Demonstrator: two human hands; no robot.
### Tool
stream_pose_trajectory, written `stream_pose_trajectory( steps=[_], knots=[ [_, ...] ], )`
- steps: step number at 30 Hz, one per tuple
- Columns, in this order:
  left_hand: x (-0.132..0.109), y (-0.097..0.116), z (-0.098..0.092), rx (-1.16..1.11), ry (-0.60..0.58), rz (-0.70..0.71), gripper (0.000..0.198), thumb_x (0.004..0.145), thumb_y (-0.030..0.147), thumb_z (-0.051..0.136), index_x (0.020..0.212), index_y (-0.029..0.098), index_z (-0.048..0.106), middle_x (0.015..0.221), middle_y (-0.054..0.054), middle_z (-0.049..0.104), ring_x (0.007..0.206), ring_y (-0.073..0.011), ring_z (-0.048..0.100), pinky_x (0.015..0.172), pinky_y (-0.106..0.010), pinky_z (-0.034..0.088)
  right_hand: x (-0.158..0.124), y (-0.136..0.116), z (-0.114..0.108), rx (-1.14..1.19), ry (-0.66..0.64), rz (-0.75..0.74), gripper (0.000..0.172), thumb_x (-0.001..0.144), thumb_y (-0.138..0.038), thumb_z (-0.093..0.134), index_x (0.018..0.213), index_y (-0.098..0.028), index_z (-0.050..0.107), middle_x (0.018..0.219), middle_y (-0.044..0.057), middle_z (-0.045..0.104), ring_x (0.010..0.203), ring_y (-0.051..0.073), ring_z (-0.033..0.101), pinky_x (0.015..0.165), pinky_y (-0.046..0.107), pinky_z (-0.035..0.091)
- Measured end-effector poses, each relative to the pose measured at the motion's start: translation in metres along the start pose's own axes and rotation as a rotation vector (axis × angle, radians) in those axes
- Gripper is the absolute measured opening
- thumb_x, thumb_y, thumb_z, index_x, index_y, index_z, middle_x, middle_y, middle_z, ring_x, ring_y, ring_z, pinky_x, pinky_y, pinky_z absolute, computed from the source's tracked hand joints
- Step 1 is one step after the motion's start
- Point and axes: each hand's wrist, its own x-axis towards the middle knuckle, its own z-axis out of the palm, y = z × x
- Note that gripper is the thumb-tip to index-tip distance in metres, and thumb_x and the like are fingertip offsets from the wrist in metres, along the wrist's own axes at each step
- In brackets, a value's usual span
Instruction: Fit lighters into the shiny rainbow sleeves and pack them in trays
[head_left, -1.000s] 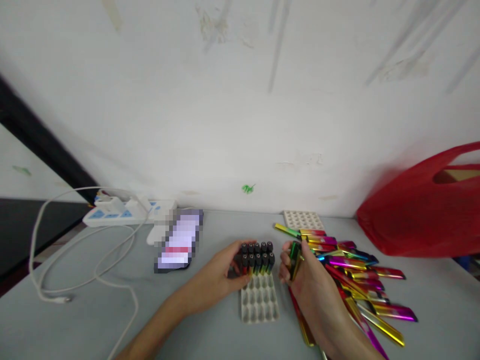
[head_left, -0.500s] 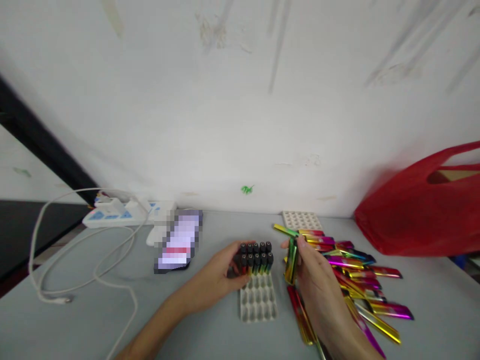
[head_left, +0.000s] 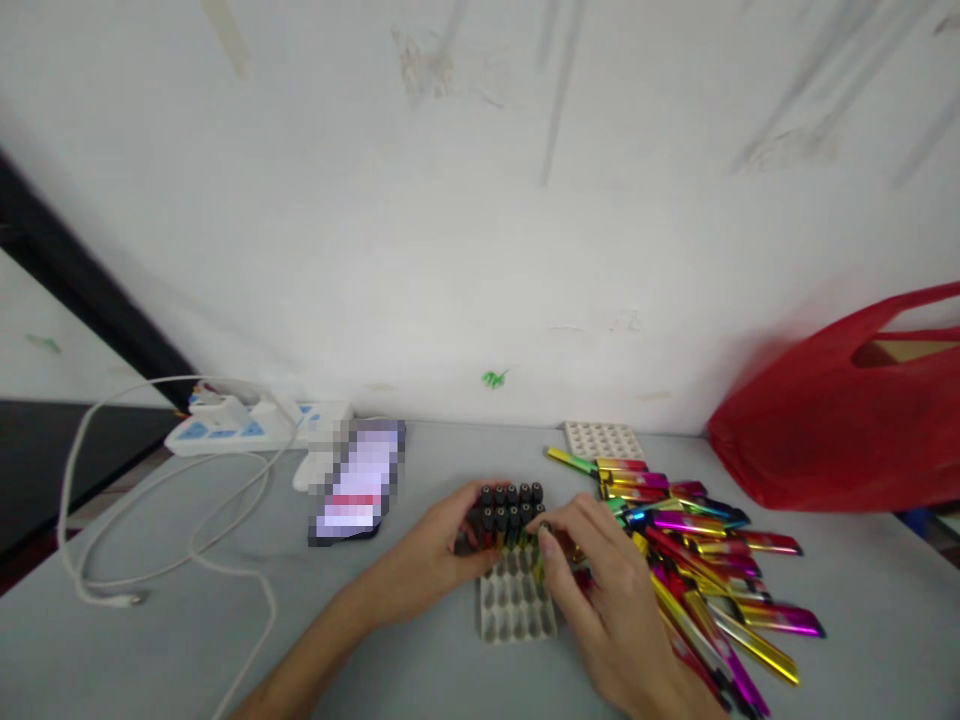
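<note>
Two rows of upright black-tipped vape pens (head_left: pixel 513 517) stand in the back of a pale tray (head_left: pixel 517 610) with rows of pockets. My left hand (head_left: pixel 442 545) curls around their left side, thumb in front and fingers behind, partly hidden. At the right end of the front row, my right hand (head_left: pixel 600 590) pinches another vape pen (head_left: pixel 544 527) by its dark top, over the tray. Its lower body is mostly covered by my fingers. Right of this hand lies a loose heap of shiny multicoloured vape pens (head_left: pixel 690 525).
Behind the heap, against the wall, lies a second pale pocketed tray (head_left: pixel 604 440). A red bag (head_left: pixel 840 420) stands at the right. To the left are a phone (head_left: pixel 360 480), a white power strip (head_left: pixel 255 430) and a looped white cable (head_left: pixel 191 550).
My right hand has moved left from beside the heap to the tray, carrying a vape pen. My left hand has stayed around the upright pens.
</note>
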Motion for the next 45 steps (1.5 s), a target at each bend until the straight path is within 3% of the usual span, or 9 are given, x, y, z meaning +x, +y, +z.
stream_pose_trajectory(
  steps=[5,10,22,27,34,41,45],
  knots=[
    [-0.0002,0.0007,0.0007,0.003,-0.001,0.002,0.063,0.088,0.016,0.074,0.149,0.024,0.058,0.129,-0.006,0.071,0.113,-0.0274,0.066,0.105,-0.042,0.053,0.0005,0.0041,-0.0016,-0.08,-0.02,-0.085,0.013,0.105,-0.017,0.053,0.1,-0.024,0.062,0.092,0.005,0.064,0.089,0.026,0.06,0.085,0.041,0.042],
    [0.0005,-0.0017,0.0008,-0.055,-0.012,0.022,0.064,0.088,0.012,0.073,0.149,0.023,0.058,0.143,-0.009,0.067,0.128,-0.0295,0.063,0.113,-0.043,0.051,0.0024,0.0057,-0.0045,-0.148,-0.13,-0.133,0.01,0.103,-0.015,0.058,0.1,-0.022,0.063,0.089,0.003,0.063,0.087,0.025,0.06,0.092,0.045,0.039],
    [-0.0001,-0.0012,0.0,-0.048,-0.014,0.023,0.066,0.087,0.013,0.074,0.15,0.024,0.057,0.146,-0.009,0.066,0.127,-0.0296,0.064,0.113,-0.044,0.049,0.0047,0.0072,-0.0064,-0.145,-0.176,-0.14,0.01,0.104,-0.017,0.056,0.102,-0.021,0.065,0.089,0.005,0.063,0.084,0.026,0.06,0.084,0.043,0.042],
    [0.0005,-0.0022,0.0008,-0.038,-0.009,0.021,0.061,0.089,0.018,0.075,0.148,0.024,0.059,0.132,-0.008,0.071,0.115,-0.0287,0.067,0.108,-0.044,0.053,0.0037,0.0078,-0.0064,-0.178,-0.177,-0.168,0.01,0.104,-0.018,0.055,0.105,-0.021,0.064,0.089,0.005,0.063,0.084,0.026,0.06,0.081,0.042,0.043],
    [0.0003,-0.0019,0.0002,-0.009,-0.01,0.029,0.063,0.089,0.015,0.073,0.149,0.024,0.058,0.133,-0.008,0.07,0.111,-0.0268,0.066,0.106,-0.042,0.053,0.0032,0.0065,-0.0054,-0.197,-0.193,-0.173,0.008,0.103,-0.017,0.057,0.105,-0.022,0.064,0.091,0.006,0.066,0.087,0.028,0.062,0.088,0.046,0.043],
    [-0.0006,-0.0039,0.0,0.017,0.0,0.019,0.063,0.087,0.016,0.073,0.148,0.024,0.058,0.129,-0.007,0.071,0.106,-0.0262,0.066,0.1,-0.041,0.055,0.0021,0.0082,-0.0067,-0.115,-0.156,-0.13,0.015,0.103,-0.015,0.056,0.113,-0.024,0.061,0.092,0.004,0.069,0.084,0.025,0.064,0.083,0.041,0.045],
    [-0.0001,-0.0039,-0.0005,0.017,-0.006,0.022,0.064,0.086,0.014,0.072,0.148,0.024,0.058,0.131,-0.007,0.07,0.113,-0.0279,0.066,0.104,-0.043,0.053,0.0021,0.0102,-0.0059,-0.098,-0.13,-0.092,0.016,0.104,-0.015,0.053,0.113,-0.025,0.063,0.092,0.004,0.07,0.081,0.024,0.065,0.078,0.039,0.045]
  ],
)
